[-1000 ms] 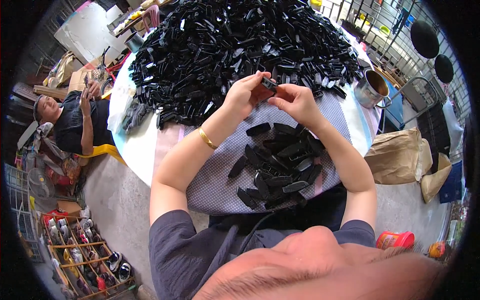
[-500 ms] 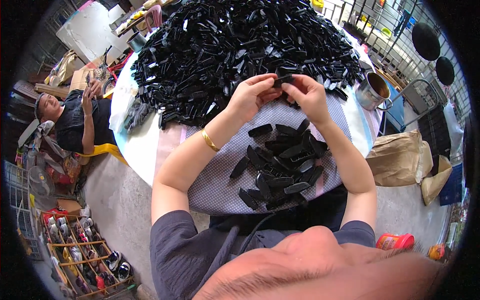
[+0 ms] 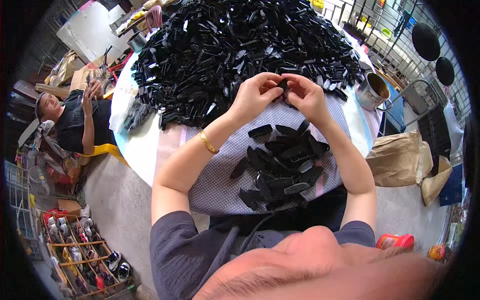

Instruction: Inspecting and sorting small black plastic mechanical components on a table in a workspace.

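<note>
Between my two hands is a small black plastic piece, pinched at the near edge of a big heap. My left hand, with a gold bangle on its wrist, closes thumb and fingers on one side of it. From the other side my right hand grips it, fingertips almost meeting the left ones. My fingers hide most of the piece. The large heap of similar black pieces covers the far part of the table. Closer to me, a smaller pile of black oblong pieces lies on the dotted cloth.
A metal mug stands at the table's right edge, and a grey cloth bundle lies at its left. Another person sits at the left holding a phone. Brown paper bags and a shoe rack are on the floor.
The black piece has turned from lying sideways to pointing more upright between my fingers. My hands have drawn closer together; the piles look the same.
</note>
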Available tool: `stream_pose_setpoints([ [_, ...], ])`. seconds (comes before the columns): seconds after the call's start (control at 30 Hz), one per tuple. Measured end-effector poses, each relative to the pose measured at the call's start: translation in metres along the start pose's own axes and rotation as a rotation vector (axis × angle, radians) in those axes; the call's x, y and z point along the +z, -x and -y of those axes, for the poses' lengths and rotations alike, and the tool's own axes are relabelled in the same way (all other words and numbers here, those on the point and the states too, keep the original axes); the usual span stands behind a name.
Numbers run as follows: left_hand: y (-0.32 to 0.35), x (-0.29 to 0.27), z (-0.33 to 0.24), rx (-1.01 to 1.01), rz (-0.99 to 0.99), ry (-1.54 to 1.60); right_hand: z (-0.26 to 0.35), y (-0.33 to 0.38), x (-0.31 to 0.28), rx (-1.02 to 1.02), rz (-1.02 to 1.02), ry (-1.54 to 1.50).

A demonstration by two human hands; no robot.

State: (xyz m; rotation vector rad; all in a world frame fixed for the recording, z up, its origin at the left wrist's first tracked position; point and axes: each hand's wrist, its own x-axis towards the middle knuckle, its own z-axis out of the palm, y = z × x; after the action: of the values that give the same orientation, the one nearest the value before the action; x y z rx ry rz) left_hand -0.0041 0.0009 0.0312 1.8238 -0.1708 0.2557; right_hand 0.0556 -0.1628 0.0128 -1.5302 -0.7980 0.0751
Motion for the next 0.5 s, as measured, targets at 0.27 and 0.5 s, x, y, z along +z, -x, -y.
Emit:
stream_pose_setpoints([
  [0.27, 0.003, 0.003, 0.006, -0.036, 0.028, 0.263, -0.002, -0.003, -0.010, -0.095, 0.107, 0.118],
  [0.5, 0.003, -0.002, 0.008, -0.069, -0.002, 0.016, -0.001, -0.001, -0.002, 0.027, 0.059, -0.030],
])
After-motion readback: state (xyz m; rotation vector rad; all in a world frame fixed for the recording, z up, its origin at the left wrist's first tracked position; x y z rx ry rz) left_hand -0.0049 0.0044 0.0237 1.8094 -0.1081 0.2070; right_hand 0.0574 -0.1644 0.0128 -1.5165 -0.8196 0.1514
